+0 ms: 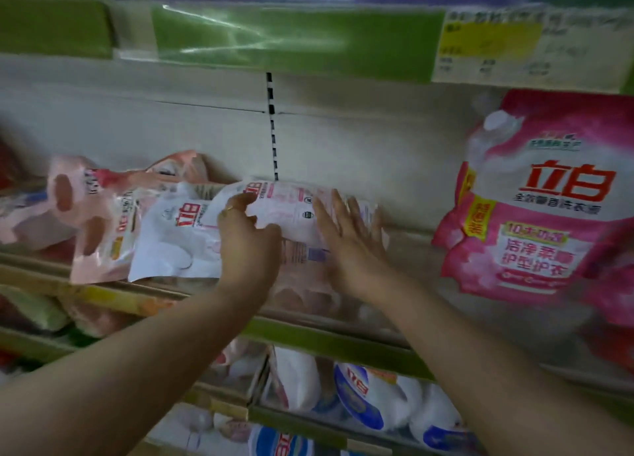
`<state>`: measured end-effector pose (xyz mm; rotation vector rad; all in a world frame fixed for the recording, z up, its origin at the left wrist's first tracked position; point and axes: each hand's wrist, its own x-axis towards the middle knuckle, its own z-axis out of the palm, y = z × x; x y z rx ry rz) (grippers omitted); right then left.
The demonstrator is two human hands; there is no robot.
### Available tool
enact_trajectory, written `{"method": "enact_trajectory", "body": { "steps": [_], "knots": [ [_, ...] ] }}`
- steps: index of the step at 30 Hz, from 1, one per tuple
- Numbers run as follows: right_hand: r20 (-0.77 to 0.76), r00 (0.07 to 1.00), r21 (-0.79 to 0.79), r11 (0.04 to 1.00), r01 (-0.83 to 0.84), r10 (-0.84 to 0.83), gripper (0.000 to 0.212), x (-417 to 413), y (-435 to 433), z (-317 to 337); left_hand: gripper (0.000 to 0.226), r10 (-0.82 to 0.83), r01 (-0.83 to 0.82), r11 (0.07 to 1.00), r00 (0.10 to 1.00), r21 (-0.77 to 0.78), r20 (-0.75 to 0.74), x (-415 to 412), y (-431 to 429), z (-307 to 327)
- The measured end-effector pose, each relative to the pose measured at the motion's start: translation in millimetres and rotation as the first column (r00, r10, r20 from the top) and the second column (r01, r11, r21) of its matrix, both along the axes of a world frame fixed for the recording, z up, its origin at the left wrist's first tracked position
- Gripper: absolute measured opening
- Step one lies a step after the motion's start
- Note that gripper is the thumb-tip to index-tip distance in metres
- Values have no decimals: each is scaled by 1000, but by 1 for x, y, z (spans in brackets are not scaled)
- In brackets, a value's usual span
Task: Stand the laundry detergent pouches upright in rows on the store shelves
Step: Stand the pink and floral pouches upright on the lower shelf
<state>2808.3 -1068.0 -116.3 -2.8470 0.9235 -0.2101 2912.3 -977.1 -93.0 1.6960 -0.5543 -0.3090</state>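
A white and pale pink detergent pouch lies on its side at the middle of the shelf. My left hand grips its left part, with the thumb under and the fingers over its top edge. My right hand rests flat against its right part with fingers spread. Left of it, another white pouch and a peach-pink pouch lie slumped and tilted. A bright pink pouch stands upright at the right of the same shelf.
The upper shelf's green price rail hangs just above, with a yellow price tag. A clear front guard edges the shelf. Blue and white pouches fill the lower shelf. The shelf back wall shows bare between the pouches.
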Motion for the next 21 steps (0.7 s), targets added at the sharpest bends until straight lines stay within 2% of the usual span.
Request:
{"method": "enact_trajectory", "body": {
  "steps": [3,6,8,10,13,14,16,17,19,21],
  "knots": [
    [-101,995,18,1000,-25,27,107,6,-13,-3,60,119,-127,979,991,159,61,27,-9,0],
    [-147,989,-20,999,-38,35,103,12,-27,-3,58,182,-238,886,968,399,173,44,-14,9],
    [-147,987,-20,998,-67,63,98,14,-34,-5,58,182,-246,844,967,477,177,53,-18,17],
    [-163,983,-22,996,-89,84,93,13,-38,-7,55,164,-232,833,971,502,176,64,-22,20],
    [-144,984,-34,993,-110,104,90,11,-42,-10,59,118,-157,867,987,473,111,75,-27,25],
    [-124,986,-44,992,-115,109,91,10,-42,-12,54,105,-128,878,992,461,76,76,-27,28],
    [-76,990,-80,989,-122,116,93,9,-44,-16,27,74,-67,899,997,432,1,80,-28,32],
    [-57,991,-93,988,-123,118,93,7,-43,-16,22,67,-41,903,997,427,-45,82,-30,34],
    [-34,992,-94,988,-126,124,89,4,-42,-16,29,1,45,893,995,448,-102,86,-29,41],
    [-23,994,-87,990,-112,111,85,0,-43,-16,19,-58,108,884,991,455,-122,92,-29,45]
  ]
}}
